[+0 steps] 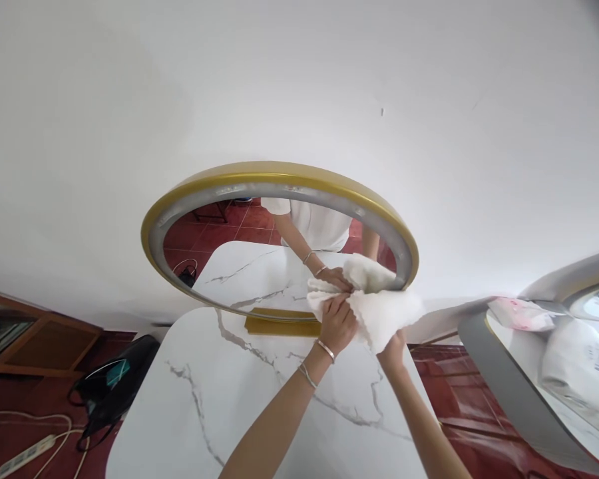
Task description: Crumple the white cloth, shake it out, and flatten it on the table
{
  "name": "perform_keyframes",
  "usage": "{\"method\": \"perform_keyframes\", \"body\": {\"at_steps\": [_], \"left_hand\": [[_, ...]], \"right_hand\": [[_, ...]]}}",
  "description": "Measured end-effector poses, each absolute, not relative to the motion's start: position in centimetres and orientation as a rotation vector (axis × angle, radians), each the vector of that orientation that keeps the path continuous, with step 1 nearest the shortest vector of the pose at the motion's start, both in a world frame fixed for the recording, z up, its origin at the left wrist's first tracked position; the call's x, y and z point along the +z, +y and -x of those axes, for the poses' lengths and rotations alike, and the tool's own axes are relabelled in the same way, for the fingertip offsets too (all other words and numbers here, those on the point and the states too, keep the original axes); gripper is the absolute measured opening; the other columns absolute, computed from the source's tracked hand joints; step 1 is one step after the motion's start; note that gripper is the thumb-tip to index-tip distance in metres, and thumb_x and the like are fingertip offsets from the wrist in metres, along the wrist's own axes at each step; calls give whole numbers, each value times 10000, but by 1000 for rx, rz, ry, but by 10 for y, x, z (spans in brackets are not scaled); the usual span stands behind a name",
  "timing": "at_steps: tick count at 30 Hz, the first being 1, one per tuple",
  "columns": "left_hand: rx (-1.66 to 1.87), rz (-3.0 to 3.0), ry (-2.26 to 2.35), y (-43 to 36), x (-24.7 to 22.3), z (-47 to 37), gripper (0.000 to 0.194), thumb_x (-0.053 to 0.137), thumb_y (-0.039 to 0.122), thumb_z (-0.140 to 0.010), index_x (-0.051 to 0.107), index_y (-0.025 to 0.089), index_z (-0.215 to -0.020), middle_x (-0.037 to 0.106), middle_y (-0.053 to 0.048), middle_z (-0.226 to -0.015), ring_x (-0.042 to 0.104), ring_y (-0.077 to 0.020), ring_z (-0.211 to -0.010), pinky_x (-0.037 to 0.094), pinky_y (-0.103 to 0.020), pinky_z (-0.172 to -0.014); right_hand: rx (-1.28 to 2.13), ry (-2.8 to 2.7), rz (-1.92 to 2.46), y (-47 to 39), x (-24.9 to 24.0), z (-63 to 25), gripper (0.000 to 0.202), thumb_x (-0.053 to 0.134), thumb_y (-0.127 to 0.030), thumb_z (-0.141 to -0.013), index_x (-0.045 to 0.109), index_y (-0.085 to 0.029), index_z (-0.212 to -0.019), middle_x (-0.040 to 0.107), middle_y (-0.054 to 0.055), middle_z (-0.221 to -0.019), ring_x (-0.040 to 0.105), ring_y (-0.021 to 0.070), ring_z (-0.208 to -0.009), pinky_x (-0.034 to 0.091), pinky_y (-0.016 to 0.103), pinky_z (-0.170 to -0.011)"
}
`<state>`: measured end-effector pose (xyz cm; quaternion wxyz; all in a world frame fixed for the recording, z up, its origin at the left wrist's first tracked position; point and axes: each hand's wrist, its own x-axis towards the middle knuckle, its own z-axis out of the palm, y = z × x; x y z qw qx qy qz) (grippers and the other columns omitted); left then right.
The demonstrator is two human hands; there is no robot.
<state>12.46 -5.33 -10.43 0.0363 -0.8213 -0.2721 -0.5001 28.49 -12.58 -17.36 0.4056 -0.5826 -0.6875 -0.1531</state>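
Observation:
A round mirror (pixel 279 273) in a gold frame (pixel 259 169) stands on a gold base (pixel 284 324) on a white marbled tabletop (pixel 180 406). Bunched against its lower right part is a white cloth (pixel 387 316). My left hand (pixel 338 324), with two bracelets at its wrist, is closed on the left side of this cloth, at the glass. Under the cloth's right end, by the frame's edge, my right hand (pixel 393 350) grips it; most of its fingers are hidden by the fabric. My arms and the cloth are reflected in the glass.
A white wall (pixel 279 80) rises right behind the mirror. At left, a black bag (pixel 114 386) and a power strip (pixel 26 456) lie on the red floor near a wooden cabinet (pixel 50 339). A second table (pixel 509 372) at right bears a plastic packet (pixel 522 313) and white bag (pixel 579 362).

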Motion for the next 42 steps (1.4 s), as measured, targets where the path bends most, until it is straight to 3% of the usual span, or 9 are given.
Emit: {"method": "perform_keyframes", "body": {"at_steps": [7, 11, 15, 18, 22, 24, 27, 33, 42], "left_hand": [[-1101, 2892, -1193, -80, -201, -84, 310, 413, 90, -845, 608, 117, -1085, 601, -158, -1172, 500, -286, -1195, 449, -487, -965], [-869, 3127, -1394, -95, -222, -55, 451, 433, 100, -805, 546, 147, -1239, 464, -149, -1365, 360, -309, -1330, 381, -538, -1058], [-984, 3255, -1417, -104, -215, -45, 358, 424, 72, -786, 648, 157, -1052, 386, -124, -1409, 317, -294, -1347, 377, -494, -1072], [-1127, 3240, -1481, -108, -204, -51, 254, 420, 94, -817, 660, 158, -870, 415, -120, -1374, 328, -301, -1325, 351, -513, -1071], [-1384, 3286, -1594, -111, -180, -58, 208, 411, 147, -864, 586, 182, -758, 569, -80, -998, 535, -228, -1043, 447, -435, -944], [-1501, 3318, -1604, -114, -163, -55, 177, 411, 205, -894, 539, 195, -773, 542, -42, -853, 558, -189, -886, 478, -374, -864], [-1549, 3330, -1570, -119, -139, -46, 95, 489, 302, -896, 488, 209, -878, 547, -32, -876, 568, -179, -883, 478, -341, -847], [-1140, 3482, -1588, -135, -122, -23, 236, 564, 396, -878, 448, 242, -1015, 630, -13, -935, 635, -178, -862, 512, -325, -795], [-1173, 3341, -1329, -146, -118, -17, 175, 501, 342, -923, 495, 255, -1076, 669, -29, -969, 654, -185, -906, 538, -314, -757]], "right_hand": [[-309, -1628, 1637, -159, -237, -208, 302, 339, -225, -947, 549, -216, -1164, 620, 95, -997, 578, 266, -1062, 508, 501, -881], [-132, -1534, 1750, -183, -232, -196, 240, 506, -357, -914, 534, -205, -1098, 617, 95, -951, 580, 275, -1003, 519, 498, -839], [-153, -1323, 1804, -186, -207, -196, 480, 568, -369, -875, 405, -168, -1279, 423, 214, -1337, 449, 330, -1238, 484, 535, -897], [-216, -1473, 1808, -177, -190, -198, 310, 511, -257, -893, 520, -217, -1200, 379, 151, -1429, 341, 337, -1345, 384, 588, -1010], [14, -1622, 1650, -175, -169, -205, 213, 409, -228, -926, 615, -228, -978, 663, 65, -1107, 590, 244, -1119, 431, 507, -1010], [167, -1479, 1672, -180, -153, -211, 227, 395, -276, -941, 607, -208, -985, 697, 62, -943, 670, 199, -863, 559, 353, -769], [271, -1292, 1733, -194, -122, -223, 228, 434, -344, -938, 600, -190, -967, 678, 40, -777, 627, 154, -622, 461, 218, -463], [131, -1220, 1695, -217, -76, -254, 161, 492, -325, -897, 596, -206, -927, 679, 43, -852, 616, 145, -685, 452, 206, -559], [748, -1375, 1669, -236, -69, -272, 196, 550, -394, -856, 576, -200, -855, 640, 25, -817, 548, 143, -682, 415, 222, -581]]}}
